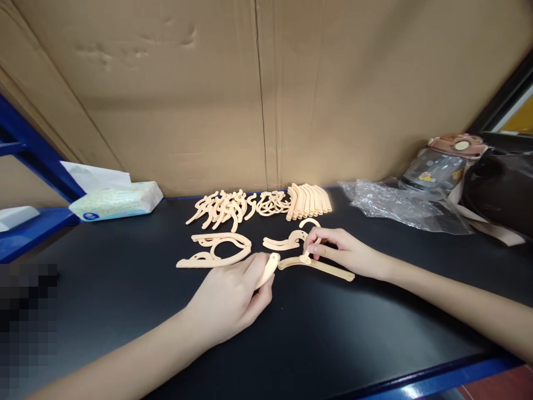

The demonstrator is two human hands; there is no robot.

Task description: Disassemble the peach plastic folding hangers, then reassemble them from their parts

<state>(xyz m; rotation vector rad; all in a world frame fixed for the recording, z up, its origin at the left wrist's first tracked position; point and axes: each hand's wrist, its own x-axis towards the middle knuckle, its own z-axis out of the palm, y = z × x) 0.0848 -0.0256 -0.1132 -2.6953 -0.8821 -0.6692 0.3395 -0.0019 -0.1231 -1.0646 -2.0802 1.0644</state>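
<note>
The left hand (233, 297) has its fingers clamped on a strip (267, 272), one end just beside a bar (333, 270) at the black surface (316, 333). The right hand (343, 250) pinches a hook (305, 259) between its fingers, round base over the bar. Behind lie a hinged frame (234, 259), curved pieces (225, 208) and stacked bars (310, 200).

The black desk (333, 339) carries a tissue pack (120, 201) at left; beige curved pieces (227, 206), smaller curled pieces (272, 204) and bent bars (310, 201) behind; a jointed beige frame (244, 253) nearer; crumpled clear plastic (412, 208) at right.
</note>
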